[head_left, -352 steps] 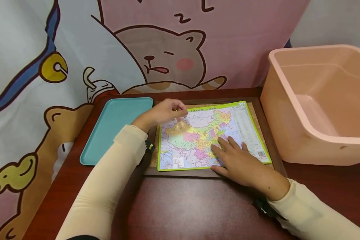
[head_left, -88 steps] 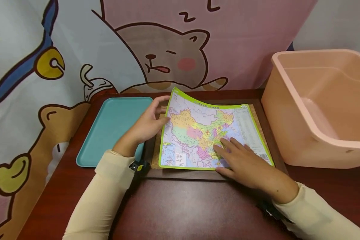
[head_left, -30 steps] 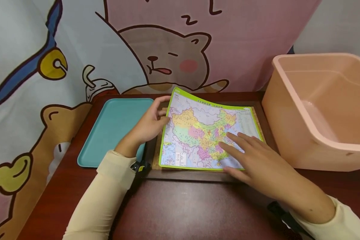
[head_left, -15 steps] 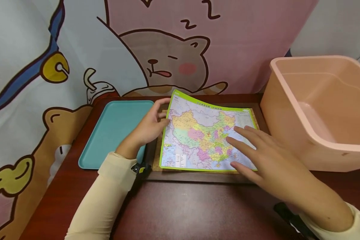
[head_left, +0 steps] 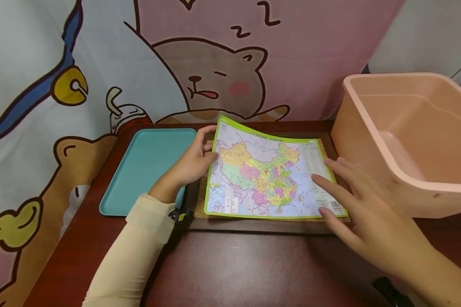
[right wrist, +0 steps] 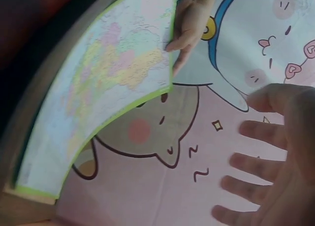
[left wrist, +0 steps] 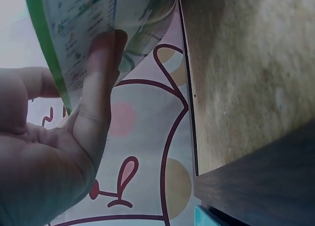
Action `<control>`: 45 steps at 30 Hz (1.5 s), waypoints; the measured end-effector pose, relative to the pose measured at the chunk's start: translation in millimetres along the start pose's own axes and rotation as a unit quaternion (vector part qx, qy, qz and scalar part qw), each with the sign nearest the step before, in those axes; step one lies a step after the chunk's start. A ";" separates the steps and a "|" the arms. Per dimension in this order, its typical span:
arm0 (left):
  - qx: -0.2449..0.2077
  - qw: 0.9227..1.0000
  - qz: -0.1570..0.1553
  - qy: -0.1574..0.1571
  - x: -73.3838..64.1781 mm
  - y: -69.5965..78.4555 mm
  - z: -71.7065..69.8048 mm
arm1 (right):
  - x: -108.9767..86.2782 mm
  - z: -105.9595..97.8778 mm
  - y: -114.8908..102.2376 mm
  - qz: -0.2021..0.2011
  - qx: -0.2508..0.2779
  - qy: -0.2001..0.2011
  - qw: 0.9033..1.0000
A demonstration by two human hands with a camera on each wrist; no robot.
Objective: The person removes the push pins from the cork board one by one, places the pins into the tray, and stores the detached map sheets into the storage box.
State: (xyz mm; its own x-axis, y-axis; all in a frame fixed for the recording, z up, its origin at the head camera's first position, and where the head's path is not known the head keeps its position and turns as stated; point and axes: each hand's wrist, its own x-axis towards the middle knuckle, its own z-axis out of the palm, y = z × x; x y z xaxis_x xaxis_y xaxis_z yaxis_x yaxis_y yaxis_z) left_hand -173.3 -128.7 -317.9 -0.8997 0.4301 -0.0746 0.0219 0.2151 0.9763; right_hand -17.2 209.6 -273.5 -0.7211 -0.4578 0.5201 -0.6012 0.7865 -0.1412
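Observation:
A map sheet with a green border lies over a cork board with a dark wooden frame. My left hand pinches the sheet's left edge between thumb and fingers. That side is lifted and curved, the top left corner highest; the lower left wrist view shows a gap above the cork. At the sheet's right edge, my right hand hovers with fingers spread and nothing held. In the right wrist view its fingers are straight and apart from the sheet.
A teal tray sits left of the board, partly behind my left forearm. On the right stands a large pink plastic bin, close beside my right hand. A cartoon-printed cloth hangs behind the dark red table.
Earlier the sheet lay flat; my left hand has since lifted its left side and stays there. My right hand has come off the sheet and moved right, uncovering its lower right corner.

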 end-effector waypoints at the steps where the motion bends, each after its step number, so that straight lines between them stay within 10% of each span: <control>1: -0.003 1.000 0.000 0.000 0.5 0.4 0.4 | -1.8 -1.2 -0.8 0.001 0.001 0.011 1.000; 14: 0.003 1.000 0.004 -0.018 0.3 2.1 -0.1 | -20.7 -10.3 -5.9 -0.035 0.057 0.191 0.979; 45: 0.028 0.999 0.013 -0.012 -1.7 2.9 1.9 | -46.6 -10.1 41.7 0.056 0.004 0.297 0.953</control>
State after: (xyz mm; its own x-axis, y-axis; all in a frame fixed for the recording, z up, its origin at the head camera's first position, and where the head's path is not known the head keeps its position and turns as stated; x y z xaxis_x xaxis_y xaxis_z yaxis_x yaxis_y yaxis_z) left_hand -170.9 -127.2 -315.3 -0.8876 0.4575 -0.0542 0.0708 0.2516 0.9652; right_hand -5.2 267.9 -295.2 -0.4607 -0.0535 0.8859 -0.5364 0.8120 -0.2299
